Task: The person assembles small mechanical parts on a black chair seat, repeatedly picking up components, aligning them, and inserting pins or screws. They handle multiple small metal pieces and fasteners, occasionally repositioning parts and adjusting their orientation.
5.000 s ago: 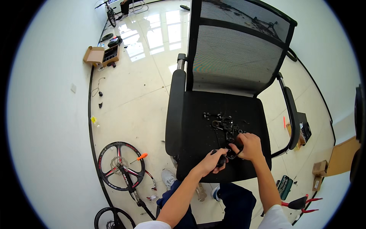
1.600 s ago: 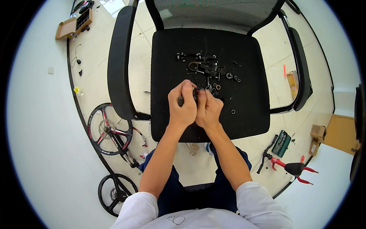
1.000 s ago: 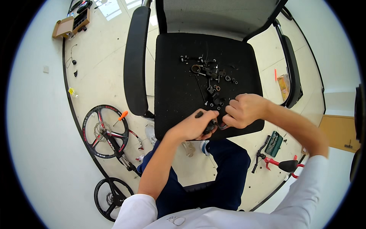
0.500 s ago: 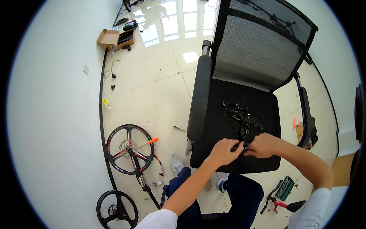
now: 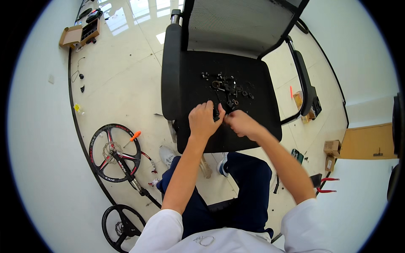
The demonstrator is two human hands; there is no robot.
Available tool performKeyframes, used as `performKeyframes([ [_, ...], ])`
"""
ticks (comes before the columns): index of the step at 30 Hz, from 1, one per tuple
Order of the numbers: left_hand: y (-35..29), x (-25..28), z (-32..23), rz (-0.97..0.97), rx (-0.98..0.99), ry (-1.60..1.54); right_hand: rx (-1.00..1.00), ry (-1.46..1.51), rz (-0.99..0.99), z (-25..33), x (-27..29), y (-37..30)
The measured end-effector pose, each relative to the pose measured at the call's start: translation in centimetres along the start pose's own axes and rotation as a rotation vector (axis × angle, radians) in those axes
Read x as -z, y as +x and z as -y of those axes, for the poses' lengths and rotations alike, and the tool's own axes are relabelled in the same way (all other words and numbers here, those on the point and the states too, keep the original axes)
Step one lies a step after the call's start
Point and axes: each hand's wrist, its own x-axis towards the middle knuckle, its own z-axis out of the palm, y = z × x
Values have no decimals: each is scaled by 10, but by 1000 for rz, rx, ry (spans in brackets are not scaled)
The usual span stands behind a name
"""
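Note:
Over the front part of the black chair seat (image 5: pixel 253 90), my two hands meet. My left hand (image 5: pixel 202 119) is closed around a small black part (image 5: pixel 216 113), its thumb stretched along the part. Close against it, my right hand (image 5: pixel 242 124) is closed too, slightly blurred, with its fingertips at the black part; whatever lies inside them is hidden. Just beyond my hands, several small black and metal parts (image 5: pixel 233 89) lie loose on the seat, among them rings, bolts and a short black lever-like piece.
Armrests (image 5: pixel 172 74) flank the seat. On the floor at left lie a spoked wheel (image 5: pixel 96 154) with a fork, an orange-handled screwdriver (image 5: pixel 135 135) and a second black wheel (image 5: pixel 106 227). An open cardboard box (image 5: pixel 71 37) stands far left, a green case (image 5: pixel 297 155) at right.
My view has swung, so the chair and hands sit farther left and higher. Both hands stay together at the black part, and the right fist has turned somewhat.

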Motion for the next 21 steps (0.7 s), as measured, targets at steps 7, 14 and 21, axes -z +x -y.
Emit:
performKeyframes([
  [7, 2, 7, -12, -202, -84, -320, -202, 824, 152, 30, -19, -44],
  [14, 0, 0, -34, -161, 321, -570, 551, 365, -612, -7, -69, 4],
  [21, 13, 2, -24, 223, 968, -1359, 901, -163, -672, -9, -33, 31],
])
